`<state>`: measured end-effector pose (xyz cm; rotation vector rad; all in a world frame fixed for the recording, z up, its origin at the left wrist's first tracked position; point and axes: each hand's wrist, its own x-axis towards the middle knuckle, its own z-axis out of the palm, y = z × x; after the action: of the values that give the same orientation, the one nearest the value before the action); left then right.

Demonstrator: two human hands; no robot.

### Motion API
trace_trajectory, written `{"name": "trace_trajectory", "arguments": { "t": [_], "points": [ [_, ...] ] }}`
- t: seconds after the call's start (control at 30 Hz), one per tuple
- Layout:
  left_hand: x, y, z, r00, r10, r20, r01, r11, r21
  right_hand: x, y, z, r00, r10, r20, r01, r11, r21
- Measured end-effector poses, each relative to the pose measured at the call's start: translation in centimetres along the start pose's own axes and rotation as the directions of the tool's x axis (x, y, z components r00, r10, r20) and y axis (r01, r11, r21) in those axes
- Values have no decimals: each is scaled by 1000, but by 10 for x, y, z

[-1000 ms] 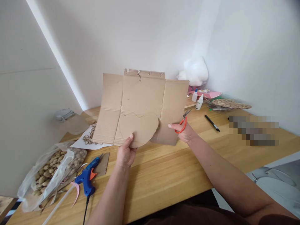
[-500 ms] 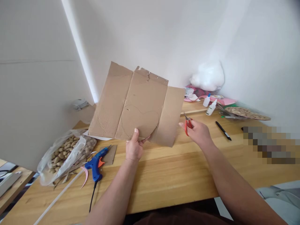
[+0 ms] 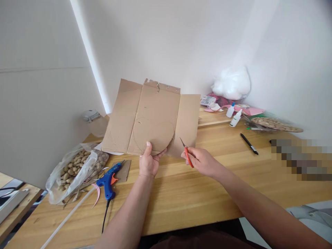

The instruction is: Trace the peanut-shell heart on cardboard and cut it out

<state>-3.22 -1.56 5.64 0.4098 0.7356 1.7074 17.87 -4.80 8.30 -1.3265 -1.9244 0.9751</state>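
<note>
A creased brown cardboard sheet (image 3: 158, 107) stands tilted above the table, with a heart outline drawn low on its middle panel. My left hand (image 3: 150, 162) grips its lower edge, thumb in front over the heart and fingers behind. Part of the heart's right edge looks cut, and the flap beside it sits slightly behind. Red-handled scissors (image 3: 188, 157) are in my right hand (image 3: 202, 160), their short blades pointing up and left in front of the sheet's right panel. The blades look closed or nearly so.
On the left are a blue glue gun (image 3: 107, 180) with its cord and a plastic bag of peanuts (image 3: 74, 169). To the right lie a black pen (image 3: 249, 143), two glue bottles (image 3: 235, 118) and a peanut-covered piece (image 3: 276, 124). A white bag (image 3: 232, 83) stands behind.
My right hand has moved left and down with the scissors, bringing them in front of the cardboard's right panel. The cardboard has turned slightly and leans back more; my left hand keeps its grip.
</note>
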Motion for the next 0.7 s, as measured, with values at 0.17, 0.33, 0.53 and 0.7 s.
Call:
{"name": "trace_trajectory", "arguments": {
  "t": [0.17,0.33,0.53,0.7],
  "points": [
    [0,3,2,1000,-28,-6,28,999,-26,17,-5,13,977,171,129,-209,889,407],
    [-4,4,5,1000,-16,-8,15,999,-30,28,-7,17,969,168,183,-237,845,479],
    [-5,3,4,1000,-23,-13,22,1000,-19,34,-13,17,965,156,210,-249,797,550],
    [-4,4,5,999,-7,-32,6,1000,-30,29,-10,16,963,180,203,-264,786,559]
  ]
}}
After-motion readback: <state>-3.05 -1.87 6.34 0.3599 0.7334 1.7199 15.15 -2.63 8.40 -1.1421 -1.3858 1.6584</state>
